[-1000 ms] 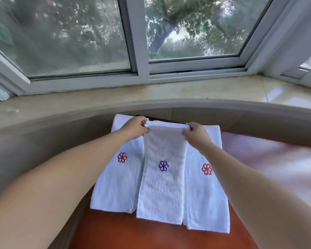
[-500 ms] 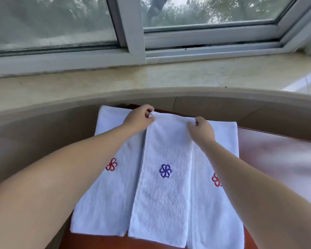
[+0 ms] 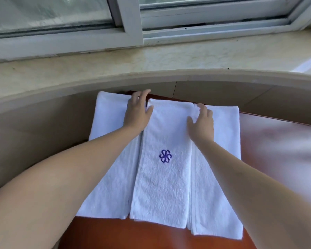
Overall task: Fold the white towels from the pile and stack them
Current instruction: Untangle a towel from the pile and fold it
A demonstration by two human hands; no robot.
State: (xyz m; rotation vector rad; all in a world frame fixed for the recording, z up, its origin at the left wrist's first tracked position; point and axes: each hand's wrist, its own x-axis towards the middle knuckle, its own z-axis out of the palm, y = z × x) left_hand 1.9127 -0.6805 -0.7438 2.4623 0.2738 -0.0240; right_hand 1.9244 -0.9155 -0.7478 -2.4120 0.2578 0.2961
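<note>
At centre left, your left hand is lying flat with fingers straight, resting on the left towel and touching the middle towel. That narrow folded towel is lying mid-frame on the reddish counter, overlapping its neighbours. Your right hand is pressing its upper right corner with relaxed fingers, beside the right towel. The terry is looking soft, light and limp, so you are probably best taking it by the top corners.

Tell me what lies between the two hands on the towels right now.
In the head view, only the far end of the middle towel lies between the left hand and right hand; nothing else sits there.
</note>
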